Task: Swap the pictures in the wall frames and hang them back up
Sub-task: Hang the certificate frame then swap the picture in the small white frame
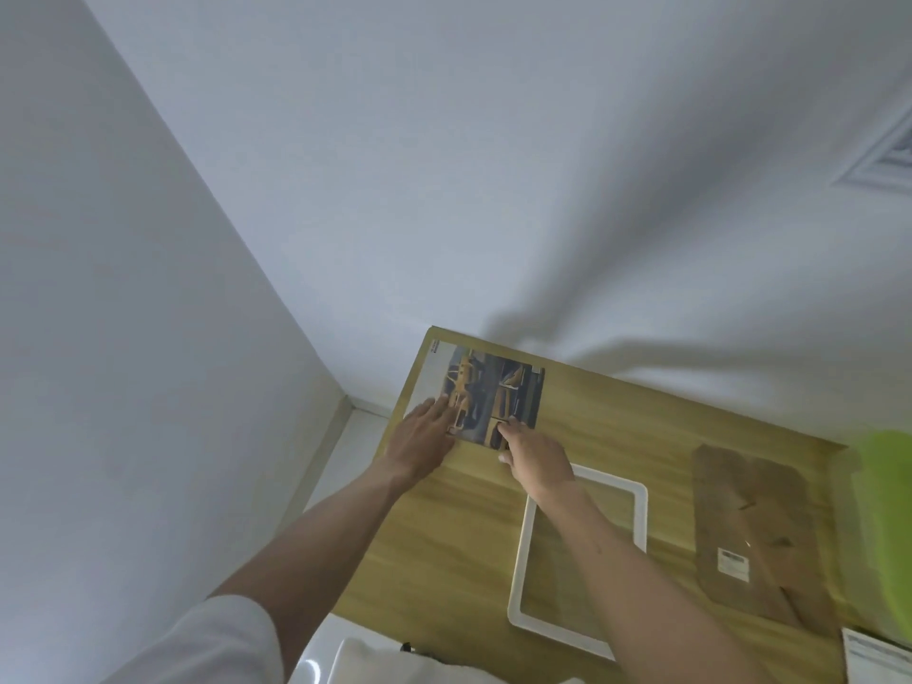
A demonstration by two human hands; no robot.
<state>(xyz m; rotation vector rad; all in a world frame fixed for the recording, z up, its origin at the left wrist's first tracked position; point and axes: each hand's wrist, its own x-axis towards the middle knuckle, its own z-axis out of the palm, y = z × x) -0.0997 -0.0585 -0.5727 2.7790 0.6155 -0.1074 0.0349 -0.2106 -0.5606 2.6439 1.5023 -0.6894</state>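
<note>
A picture (498, 392) with yellow and dark shapes lies at the far left corner of the wooden table (459, 530), on top of a pale sheet (427, 382). My left hand (424, 434) lies flat on the picture's left edge, fingers spread. My right hand (535, 459) pinches the picture's near edge with its fingertips. An empty white frame (641, 510) lies flat on the table just behind my right wrist. A brown backing board (755, 530) with a white label lies to the right of the frame.
White walls meet in a corner beyond the table. A blurred green object (888, 525) stands at the right edge. A white printed sheet (873, 659) lies at the table's near right corner. The floor and skirting show left of the table.
</note>
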